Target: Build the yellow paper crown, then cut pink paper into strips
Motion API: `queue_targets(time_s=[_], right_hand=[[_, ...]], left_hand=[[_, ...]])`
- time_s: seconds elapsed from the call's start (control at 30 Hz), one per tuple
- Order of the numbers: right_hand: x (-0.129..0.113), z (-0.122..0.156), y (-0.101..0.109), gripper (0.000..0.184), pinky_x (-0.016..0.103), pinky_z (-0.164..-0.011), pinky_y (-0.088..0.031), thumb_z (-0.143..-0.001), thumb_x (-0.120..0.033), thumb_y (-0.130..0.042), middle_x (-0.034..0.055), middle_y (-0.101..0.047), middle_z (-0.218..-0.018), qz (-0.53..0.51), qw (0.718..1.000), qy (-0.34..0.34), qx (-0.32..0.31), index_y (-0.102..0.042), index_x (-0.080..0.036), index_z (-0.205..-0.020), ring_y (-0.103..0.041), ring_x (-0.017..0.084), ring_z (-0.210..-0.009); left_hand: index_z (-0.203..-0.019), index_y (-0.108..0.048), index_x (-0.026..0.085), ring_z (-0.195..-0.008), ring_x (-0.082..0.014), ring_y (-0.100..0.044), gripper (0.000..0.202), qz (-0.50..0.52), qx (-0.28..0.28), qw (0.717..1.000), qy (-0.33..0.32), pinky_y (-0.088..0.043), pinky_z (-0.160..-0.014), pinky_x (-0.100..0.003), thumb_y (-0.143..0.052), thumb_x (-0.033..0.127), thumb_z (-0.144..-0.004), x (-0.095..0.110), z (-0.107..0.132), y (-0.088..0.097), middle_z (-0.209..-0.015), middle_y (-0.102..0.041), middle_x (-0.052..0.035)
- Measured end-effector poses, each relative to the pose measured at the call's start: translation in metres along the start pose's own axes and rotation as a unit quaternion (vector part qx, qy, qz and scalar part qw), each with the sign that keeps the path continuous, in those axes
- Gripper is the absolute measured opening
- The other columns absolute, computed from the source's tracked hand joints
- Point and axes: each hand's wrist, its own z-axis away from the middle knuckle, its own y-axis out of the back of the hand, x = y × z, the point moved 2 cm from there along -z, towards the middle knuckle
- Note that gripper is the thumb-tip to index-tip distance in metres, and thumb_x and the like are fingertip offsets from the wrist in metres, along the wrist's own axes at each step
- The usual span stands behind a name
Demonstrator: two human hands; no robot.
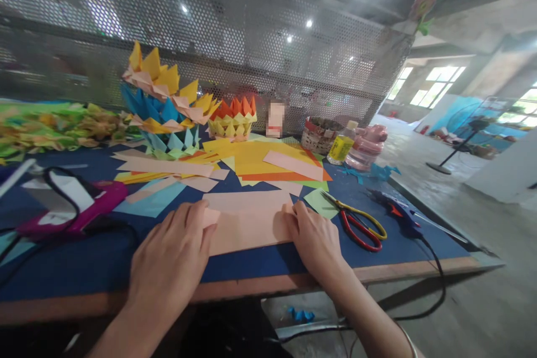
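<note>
A pale pink sheet of paper [247,218] lies near the front of the blue table, a strip along its far side standing up at a crease. My left hand [174,246] pinches its left end between thumb and fingers, where a corner curls over. At the other end my right hand [314,235] grips the paper's edge with thumb and forefinger. Scissors with red and yellow handles [361,226] rest just right of my right hand, their blades over a light green paper piece [321,202].
Beyond lie yellow sheets [255,162] and pink strips [168,165]. Folded-paper crowns [163,106] stand at the back left. A bottle with a yellow label [342,145] is back right. A glue gun [396,210] lies right, its cord over the table edge; a magenta device [104,196] sits left.
</note>
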Motion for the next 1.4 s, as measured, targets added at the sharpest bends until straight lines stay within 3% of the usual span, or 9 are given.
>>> queue_targets(time_s=[0.07,0.17,0.3,0.4,0.5,0.87,1.0,1.17,1.4], right_hand=[[-0.002,0.0,0.0,0.02,0.029,-0.052,-0.024,-0.101,-0.03,-0.041,0.0067,-0.074,-0.09,0.012,1.0,0.002,-0.002,-0.058,-0.019,-0.095,-0.071,0.025,-0.077],[-0.003,0.0,-0.001,0.019,0.029,-0.052,-0.026,-0.1,-0.03,-0.042,0.0066,-0.074,-0.09,0.02,1.0,0.004,0.0,-0.057,-0.019,-0.096,-0.071,0.025,-0.078],[-0.001,0.0,-0.002,0.017,0.03,-0.052,-0.027,-0.1,-0.028,-0.043,0.006,-0.074,-0.089,0.022,1.0,0.006,0.004,-0.056,-0.02,-0.092,-0.072,0.025,-0.08],[-0.001,0.001,-0.002,0.018,0.03,-0.052,-0.026,-0.1,-0.028,-0.042,0.0055,-0.074,-0.089,0.019,1.0,0.006,0.005,-0.056,-0.02,-0.091,-0.071,0.024,-0.079],[0.0,0.001,-0.002,0.018,0.03,-0.053,-0.024,-0.1,-0.029,-0.043,0.0052,-0.074,-0.087,0.013,1.0,0.007,0.005,-0.056,-0.02,-0.091,-0.071,0.023,-0.078],[0.014,0.003,-0.006,0.015,0.027,-0.054,-0.022,-0.095,-0.031,-0.05,0.0011,-0.068,-0.074,-0.059,0.998,-0.002,0.017,-0.059,-0.022,-0.088,-0.064,0.019,-0.069],[0.025,0.001,-0.006,0.01,0.026,-0.056,-0.03,-0.09,-0.027,-0.055,-0.0025,-0.062,-0.069,-0.18,0.983,0.022,0.011,-0.062,-0.022,-0.096,-0.057,0.016,-0.064],[0.037,0.003,-0.004,0.041,0.024,-0.06,-0.04,-0.082,-0.025,-0.064,-0.0037,-0.06,-0.072,-0.332,0.941,0.054,-0.036,-0.057,-0.02,-0.122,-0.053,0.013,-0.063],[0.042,0.007,-0.01,0.051,0.027,-0.066,-0.042,-0.081,-0.03,-0.07,-0.0036,-0.06,-0.076,-0.307,0.951,0.044,-0.012,-0.054,-0.02,-0.129,-0.052,0.015,-0.069]], left_hand=[[-0.134,-0.046,0.009,-0.12,-0.0351,-0.056,0.043,0.039,0.034,0.996,-0.079,-0.046,-0.095,-0.05,-0.035,0.012,-0.093,0.004,0.004,-0.004,-0.135,-0.055,-0.0203],[-0.144,-0.038,0.017,-0.14,-0.0252,-0.035,0.068,0.123,0.008,0.972,-0.202,-0.032,-0.113,-0.049,-0.028,-0.006,-0.081,0.013,0.013,-0.012,-0.153,-0.039,-0.0089],[-0.145,-0.038,0.017,-0.134,-0.0238,-0.044,0.051,0.165,-0.038,0.94,-0.297,-0.04,-0.108,-0.046,-0.038,0.015,-0.094,0.029,0.029,-0.018,-0.146,-0.048,-0.0068],[-0.147,-0.036,0.015,-0.133,-0.0298,-0.046,0.062,0.126,-0.023,0.942,-0.31,-0.039,-0.106,-0.051,-0.044,0.049,-0.096,0.034,0.035,-0.018,-0.147,-0.046,-0.0097],[-0.149,-0.032,0.016,-0.134,-0.0296,-0.044,0.074,0.11,-0.014,0.941,-0.319,-0.033,-0.109,-0.049,-0.042,0.063,-0.092,0.032,0.036,-0.017,-0.149,-0.043,-0.0087],[-0.147,-0.037,0.017,-0.133,-0.0286,-0.045,0.074,0.103,-0.011,0.941,-0.322,-0.033,-0.105,-0.045,-0.039,0.066,-0.091,0.031,0.034,-0.019,-0.15,-0.043,-0.0063],[-0.149,-0.033,0.019,-0.131,-0.0282,-0.047,0.075,0.105,-0.002,0.94,-0.325,-0.034,-0.104,-0.045,-0.038,0.067,-0.091,0.029,0.035,-0.019,-0.149,-0.044,-0.0055],[-0.151,-0.028,0.019,-0.128,-0.0292,-0.05,0.077,0.106,0.033,0.936,-0.334,-0.036,-0.101,-0.043,-0.042,0.064,-0.091,0.028,0.035,-0.018,-0.148,-0.046,-0.006],[-0.145,-0.041,0.018,-0.126,-0.0278,-0.053,0.075,0.078,0.055,0.935,-0.342,-0.032,-0.101,-0.043,-0.043,0.067,-0.088,0.03,0.035,-0.02,-0.147,-0.046,-0.005]])
